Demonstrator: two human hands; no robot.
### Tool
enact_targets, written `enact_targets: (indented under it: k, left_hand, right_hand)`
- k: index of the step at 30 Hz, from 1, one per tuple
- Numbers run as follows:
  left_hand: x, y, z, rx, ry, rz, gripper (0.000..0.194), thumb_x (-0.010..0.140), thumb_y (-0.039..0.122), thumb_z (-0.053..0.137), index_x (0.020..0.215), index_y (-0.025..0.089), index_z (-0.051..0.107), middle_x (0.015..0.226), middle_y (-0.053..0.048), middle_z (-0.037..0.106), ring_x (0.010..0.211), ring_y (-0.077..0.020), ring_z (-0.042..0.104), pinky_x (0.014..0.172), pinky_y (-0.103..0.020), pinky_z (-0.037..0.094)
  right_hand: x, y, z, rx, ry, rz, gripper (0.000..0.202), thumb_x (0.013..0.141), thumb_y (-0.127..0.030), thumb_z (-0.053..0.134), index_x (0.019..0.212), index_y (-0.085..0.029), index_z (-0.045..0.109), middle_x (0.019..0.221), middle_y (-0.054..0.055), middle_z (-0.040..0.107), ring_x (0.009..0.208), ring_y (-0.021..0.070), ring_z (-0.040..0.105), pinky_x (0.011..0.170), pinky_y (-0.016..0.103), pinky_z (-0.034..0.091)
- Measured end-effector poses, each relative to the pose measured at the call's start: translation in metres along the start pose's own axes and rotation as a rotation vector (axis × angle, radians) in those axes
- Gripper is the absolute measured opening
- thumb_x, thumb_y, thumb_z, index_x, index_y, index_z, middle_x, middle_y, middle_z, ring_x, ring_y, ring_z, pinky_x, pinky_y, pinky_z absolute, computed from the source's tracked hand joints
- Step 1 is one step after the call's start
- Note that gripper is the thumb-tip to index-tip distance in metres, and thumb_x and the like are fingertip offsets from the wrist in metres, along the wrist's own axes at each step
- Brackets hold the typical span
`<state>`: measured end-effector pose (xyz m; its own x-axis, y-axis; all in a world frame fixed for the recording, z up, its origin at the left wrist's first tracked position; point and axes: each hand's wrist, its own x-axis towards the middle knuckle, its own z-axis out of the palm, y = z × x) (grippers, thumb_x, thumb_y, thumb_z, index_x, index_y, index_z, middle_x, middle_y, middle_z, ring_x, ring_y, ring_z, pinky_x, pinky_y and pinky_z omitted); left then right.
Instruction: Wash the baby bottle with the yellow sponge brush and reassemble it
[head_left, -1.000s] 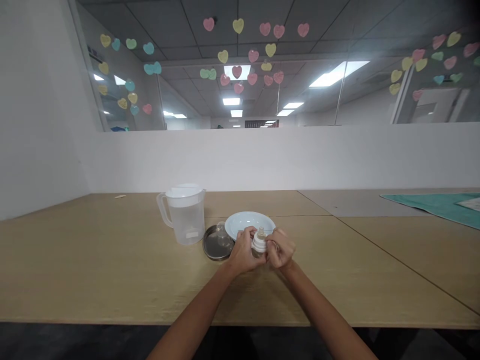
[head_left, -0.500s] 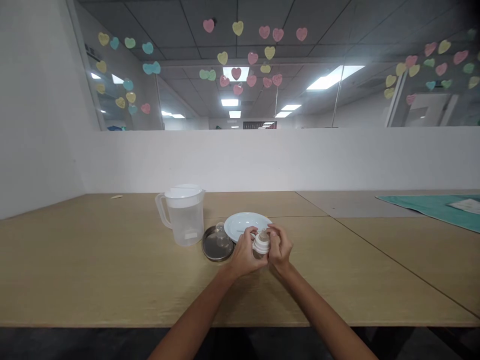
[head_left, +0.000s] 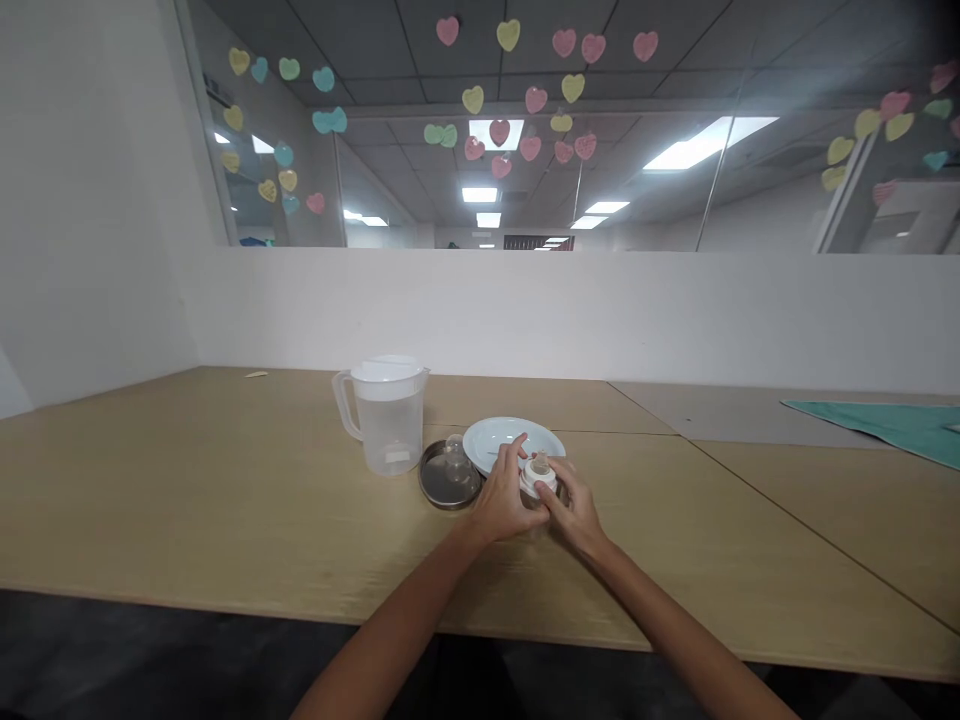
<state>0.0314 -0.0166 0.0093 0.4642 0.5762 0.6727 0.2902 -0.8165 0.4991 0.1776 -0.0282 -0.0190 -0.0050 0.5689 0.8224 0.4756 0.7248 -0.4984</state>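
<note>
A baby bottle [head_left: 540, 476] with a white collar and a clear teat is held upright just in front of the plate. My left hand [head_left: 504, 502] curls around its left side, thumb low and index finger raised. From the right, my right hand [head_left: 577, 512] grips the white collar, its thumb pressing on the near side. Most of the bottle's body is hidden by my fingers. Behind the hands lies a pale blue-white plate [head_left: 491, 432]. Left of them, a clear dome-shaped cap [head_left: 455, 455] stands in a round metal tray [head_left: 442, 492].
A lidded translucent pitcher [head_left: 391, 425] stands left of the tray, its handle facing left. A green cloth [head_left: 892, 422] lies at the far right of the wooden table [head_left: 225, 500]. Behind the table runs a white wall [head_left: 480, 310] below glass with heart-shaped notes.
The view has shifted, so things appear farther right. My right hand has moved its grip around the collar, with the thumb now on the near side. My left hand still holds the bottle.
</note>
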Motion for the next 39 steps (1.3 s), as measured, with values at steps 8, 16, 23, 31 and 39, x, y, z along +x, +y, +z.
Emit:
enact_targets:
  k: [8, 16, 23, 31, 39]
  left_hand:
    - [0.001, 0.000, 0.002, 0.048, -0.027, 0.004, 0.099, 0.063, 0.022, 0.065, 0.142, 0.017, 0.005, 0.119, -0.011, 0.044, 0.109, -0.0251, 0.043, 0.097, -0.042, 0.035]
    - [0.000, 0.001, -0.003, 0.022, -0.082, -0.100, 0.101, 0.064, 0.024, 0.064, 0.144, 0.019, 0.001, 0.126, -0.013, 0.046, 0.111, -0.0293, 0.043, 0.095, -0.046, 0.036]
    - [0.000, 0.001, -0.006, 0.041, -0.121, -0.074, 0.097, 0.063, 0.020, 0.063, 0.143, 0.019, 0.009, 0.130, -0.014, 0.043, 0.113, -0.0291, 0.042, 0.097, -0.045, 0.035]
    - [-0.001, -0.001, -0.005, 0.087, -0.107, -0.008, 0.093, 0.066, 0.025, 0.062, 0.142, 0.018, 0.010, 0.133, -0.014, 0.040, 0.117, -0.0282, 0.041, 0.099, -0.044, 0.034]
    - [0.001, -0.007, -0.001, 0.247, -0.152, 0.106, 0.100, 0.060, 0.028, 0.066, 0.142, 0.015, 0.009, 0.122, -0.014, 0.050, 0.106, -0.0289, 0.048, 0.096, -0.046, 0.035]
  right_hand:
    - [0.003, 0.004, -0.008, 0.024, 0.086, -0.003, 0.030, 0.084, -0.037, 0.043, 0.101, -0.022, 0.063, 0.093, 0.005, 0.062, 0.086, 0.0220, 0.053, 0.079, 0.038, 0.040]
    - [0.001, 0.008, 0.000, 0.143, 0.001, 0.130, 0.024, 0.080, -0.039, 0.050, 0.095, -0.022, 0.049, 0.088, 0.002, 0.053, 0.081, 0.0174, 0.052, 0.073, 0.031, 0.044]
    - [0.002, 0.002, 0.005, 0.223, 0.028, 0.188, 0.027, 0.074, -0.036, 0.059, 0.092, -0.022, 0.045, 0.096, 0.005, 0.057, 0.091, 0.0194, 0.055, 0.083, 0.035, 0.044]
    - [0.008, -0.003, 0.000, 0.243, -0.099, 0.160, 0.032, 0.078, -0.039, 0.054, 0.105, -0.022, 0.053, 0.103, 0.006, 0.057, 0.096, 0.0204, 0.055, 0.085, 0.035, 0.044]
    - [0.002, -0.007, 0.007, -0.020, 0.034, 0.088, 0.023, 0.079, -0.039, 0.055, 0.092, -0.019, 0.051, 0.084, 0.002, 0.053, 0.077, 0.0170, 0.051, 0.070, 0.030, 0.043]
